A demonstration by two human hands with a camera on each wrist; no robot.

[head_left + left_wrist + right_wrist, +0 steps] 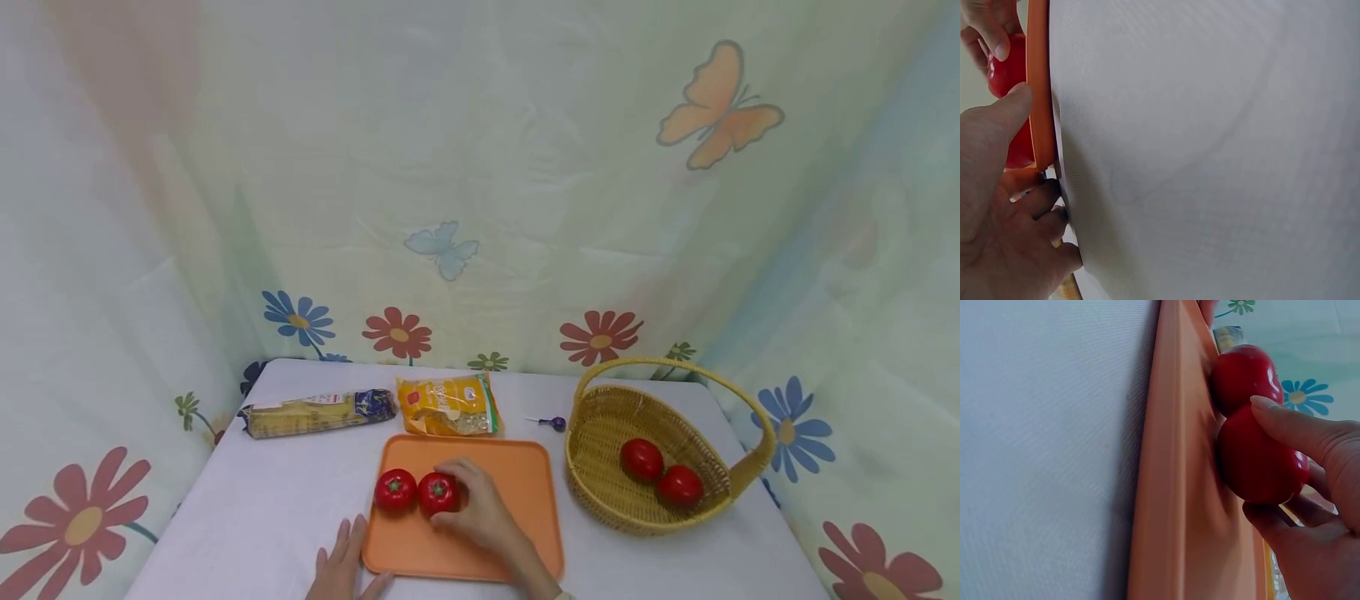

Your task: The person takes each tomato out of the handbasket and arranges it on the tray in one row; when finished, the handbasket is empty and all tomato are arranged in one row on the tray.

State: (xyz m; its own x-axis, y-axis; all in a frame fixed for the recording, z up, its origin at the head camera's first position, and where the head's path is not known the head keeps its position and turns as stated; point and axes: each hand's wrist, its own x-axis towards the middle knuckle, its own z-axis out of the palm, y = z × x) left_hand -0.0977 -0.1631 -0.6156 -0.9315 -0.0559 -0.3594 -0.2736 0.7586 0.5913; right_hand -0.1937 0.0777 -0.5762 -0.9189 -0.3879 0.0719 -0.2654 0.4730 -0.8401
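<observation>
Two red tomatoes with green stem ends sit side by side, touching, on the left part of an orange tray (pixel 510 492). My right hand (pixel 483 510) grips the right-hand tomato (pixel 438 493) between thumb and fingers. The left-hand tomato (pixel 395 491) has no hand on it. In the right wrist view, the held tomato (pixel 1260 456) rests against the other tomato (pixel 1246 378). My left hand (pixel 341 571) is at the tray's front left corner. Its thumb (pixel 1016 103) lies by the rim and its fingers spread beside the tray on the cloth.
A wicker basket (pixel 600 500) with a tall handle stands at the right, holding two red, smooth, rounded items (pixel 642 460). Behind the tray lie a long yellowish package (pixel 307 415) and an orange bag (pixel 450 406). A small purple lollipop (pixel 557 423) lies between bag and basket.
</observation>
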